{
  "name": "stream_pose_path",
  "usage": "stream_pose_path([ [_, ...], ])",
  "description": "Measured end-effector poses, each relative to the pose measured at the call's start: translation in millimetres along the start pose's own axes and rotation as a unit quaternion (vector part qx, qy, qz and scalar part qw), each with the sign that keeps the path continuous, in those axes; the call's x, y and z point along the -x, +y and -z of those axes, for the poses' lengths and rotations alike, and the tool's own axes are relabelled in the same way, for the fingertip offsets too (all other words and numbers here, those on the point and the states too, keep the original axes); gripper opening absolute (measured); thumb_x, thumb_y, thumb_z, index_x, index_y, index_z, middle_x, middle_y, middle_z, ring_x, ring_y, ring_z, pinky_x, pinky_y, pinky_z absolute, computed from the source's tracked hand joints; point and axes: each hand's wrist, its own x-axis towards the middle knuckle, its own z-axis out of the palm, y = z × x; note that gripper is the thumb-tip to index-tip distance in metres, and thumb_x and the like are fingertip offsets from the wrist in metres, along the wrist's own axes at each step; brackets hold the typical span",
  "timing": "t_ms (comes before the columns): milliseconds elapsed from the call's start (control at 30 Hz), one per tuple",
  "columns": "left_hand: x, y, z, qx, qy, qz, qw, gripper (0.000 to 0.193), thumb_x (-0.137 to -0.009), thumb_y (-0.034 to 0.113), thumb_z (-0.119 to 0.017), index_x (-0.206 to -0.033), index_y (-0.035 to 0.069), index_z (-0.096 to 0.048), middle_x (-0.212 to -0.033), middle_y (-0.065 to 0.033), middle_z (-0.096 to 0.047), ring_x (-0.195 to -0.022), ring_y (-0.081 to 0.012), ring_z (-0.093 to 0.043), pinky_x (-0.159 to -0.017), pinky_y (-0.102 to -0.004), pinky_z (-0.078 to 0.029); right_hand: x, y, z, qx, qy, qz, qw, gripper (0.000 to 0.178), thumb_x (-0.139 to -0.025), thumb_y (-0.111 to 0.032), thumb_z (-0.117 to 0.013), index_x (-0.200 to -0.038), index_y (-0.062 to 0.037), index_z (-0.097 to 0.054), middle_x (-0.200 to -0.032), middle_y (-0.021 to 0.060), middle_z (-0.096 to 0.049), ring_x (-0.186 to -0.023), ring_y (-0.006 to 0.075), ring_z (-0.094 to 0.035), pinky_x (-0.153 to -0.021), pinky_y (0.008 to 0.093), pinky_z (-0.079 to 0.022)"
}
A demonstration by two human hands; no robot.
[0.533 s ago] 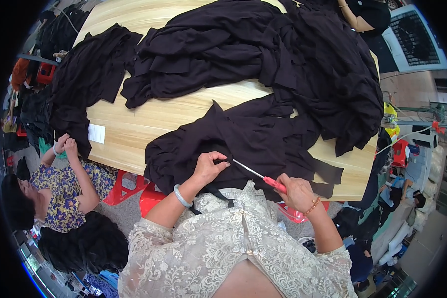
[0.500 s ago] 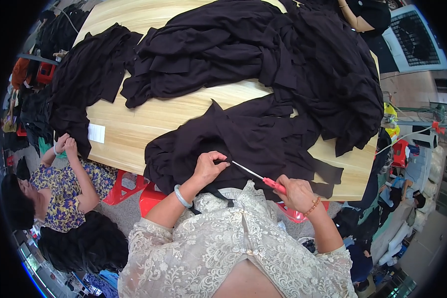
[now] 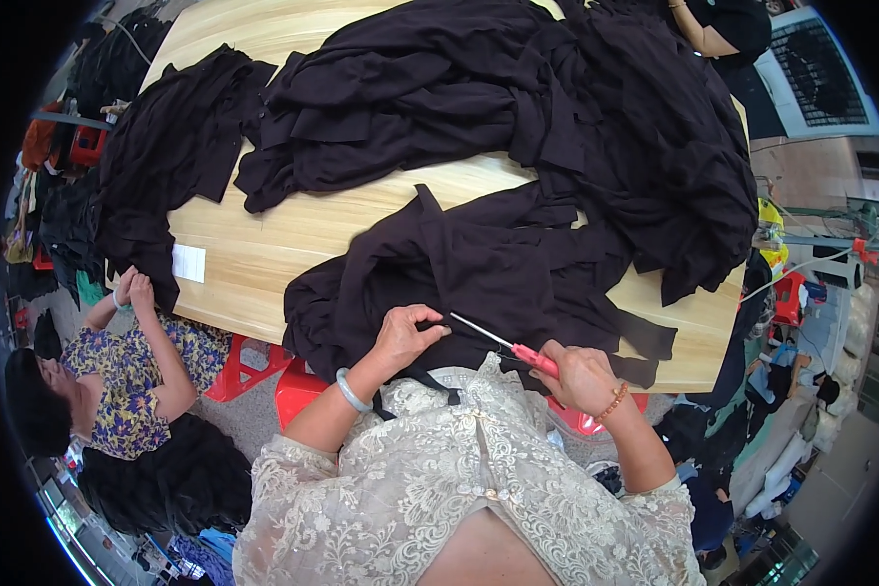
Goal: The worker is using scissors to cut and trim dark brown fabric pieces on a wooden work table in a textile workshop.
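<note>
A dark garment lies rumpled at the near edge of the table, right in front of me. My left hand is at its near side, thumb and forefinger closed on a bit of the dark cloth; the exact part they grip is hard to make out. Wrapped in my right hand is a screwdriver-like tool with a red handle and a thin metal shaft. The shaft points up and left over the garment, its tip close to my left fingertips.
More dark garments are heaped across the wooden table, with a white paper slip at the left. A co-worker handles dark cloth at the left edge; another person's arm shows far right. Red stools stand below the table.
The tool's tip has shifted slightly left and up from where it was, and my left thumb and forefinger have moved a little. A fold of the garment near my left hand has shifted.
</note>
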Motion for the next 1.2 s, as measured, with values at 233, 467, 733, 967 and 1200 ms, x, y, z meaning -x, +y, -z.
stream_pose_path([
  [233,35,-2,54,-0.158,0.044,0.092,0.982,0.03,-0.071,0.02,-0.077,-0.092,-0.001,-0.068,-0.08,-0.0155,-0.068,-0.077,-0.026,-0.066,-0.073,-0.0344,-0.051,-4,-3,-12,-0.05,0.01,0.007,0.999,0.021,-0.08,-0.015,-0.066,-0.097,-0.0064,-0.056,-0.083,0.0141,-0.064,-0.084,0.0315,-0.063,-0.072,0.0426,-0.051],
  [467,42,-25,55,0.038,0.031,0.137,0.989,0.029,-0.072,0.022,-0.078,-0.089,-0.001,-0.069,-0.078,-0.0144,-0.066,-0.075,-0.0216,-0.062,-0.072,-0.0319,-0.048,-19,-8,-10,-0.041,0.015,0.052,0.998,0.025,-0.078,-0.015,-0.068,-0.099,-0.0079,-0.056,-0.082,0.0126,-0.063,-0.082,0.0308,-0.063,-0.071,0.0419,-0.049],
  [733,53,-32,57,0.044,0.074,0.134,0.987,0.026,-0.073,0.017,-0.077,-0.089,-0.002,-0.069,-0.078,-0.0113,-0.068,-0.076,-0.0176,-0.062,-0.073,-0.0295,-0.047,-22,-17,-8,-0.04,0.004,0.064,0.997,0.027,-0.077,-0.014,-0.068,-0.1,-0.0077,-0.057,-0.083,0.0136,-0.064,-0.083,0.0317,-0.063,-0.072,0.0416,-0.05],
  [967,55,-19,61,0.124,0.076,0.186,0.972,0.019,-0.074,0.008,-0.074,-0.088,-0.004,-0.069,-0.079,-0.0078,-0.069,-0.078,-0.0142,-0.061,-0.074,-0.028,-0.048,-27,-25,-4,-0.032,0.003,0.08,0.996,0.026,-0.076,-0.014,-0.068,-0.099,-0.0067,-0.057,-0.083,0.0145,-0.064,-0.083,0.0317,-0.063,-0.073,0.0418,-0.05],
  [1200,53,-16,53,-0.003,0.123,0.065,0.99,0.017,-0.07,0.007,-0.076,-0.082,-0.003,-0.07,-0.076,-0.0092,-0.065,-0.079,-0.0169,-0.06,-0.073,-0.0275,-0.047,-30,-33,-7,0.006,-0.021,0.109,0.994,0.024,-0.079,-0.021,-0.066,-0.095,-0.0051,-0.056,-0.075,0.0151,-0.064,-0.076,0.0321,-0.064,-0.067,0.0416,-0.051],
])
